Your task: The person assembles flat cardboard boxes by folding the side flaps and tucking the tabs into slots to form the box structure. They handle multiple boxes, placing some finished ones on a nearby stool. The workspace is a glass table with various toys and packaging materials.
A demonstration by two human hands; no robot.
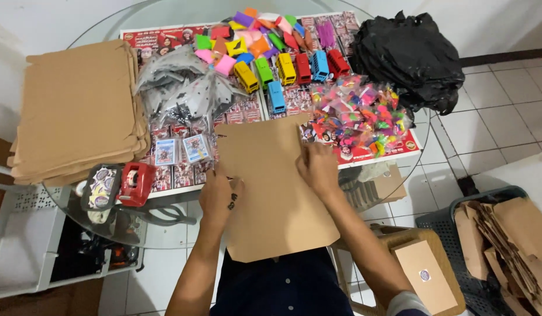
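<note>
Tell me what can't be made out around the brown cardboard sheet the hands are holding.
- Head view: the flat brown cardboard sheet hides the glass table edge beneath it.
- Left hand and right hand: their fingertips curl behind or press onto the sheet, so each grip stays unclear.
- Black plastic bag: contents hidden.
- Small clear packets: too small.
</note>
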